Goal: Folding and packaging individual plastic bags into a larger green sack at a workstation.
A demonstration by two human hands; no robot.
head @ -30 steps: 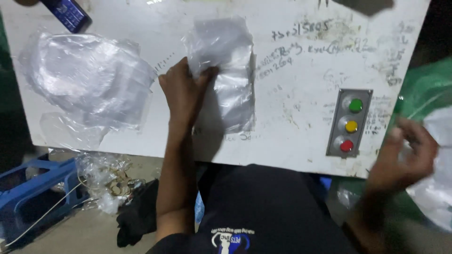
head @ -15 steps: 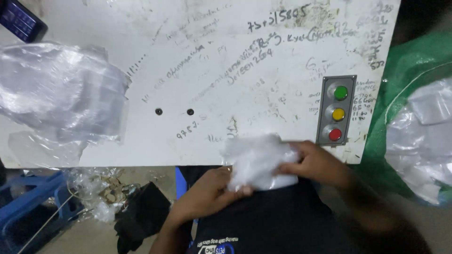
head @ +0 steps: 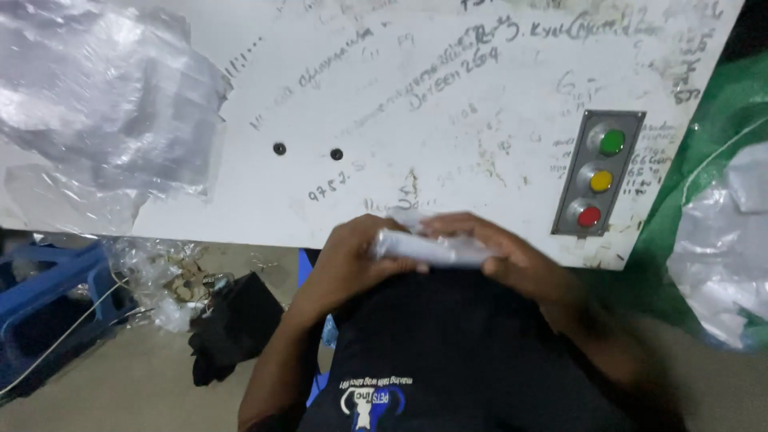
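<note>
Both my hands meet at the near edge of the scribbled white bench (head: 448, 120), right over my dark shirt. My left hand (head: 352, 260) grips one end of a rolled, crinkly white plastic bag (head: 432, 246), fingers curled around it; my right hand (head: 504, 256) clasps the other end from above. The roll lies crosswise between them, just off the bench edge. A metal panel with green, yellow and red buttons (head: 600, 180) sits just beyond my right hand. A heap of clear plastic bags (head: 104, 104) lies far left.
</note>
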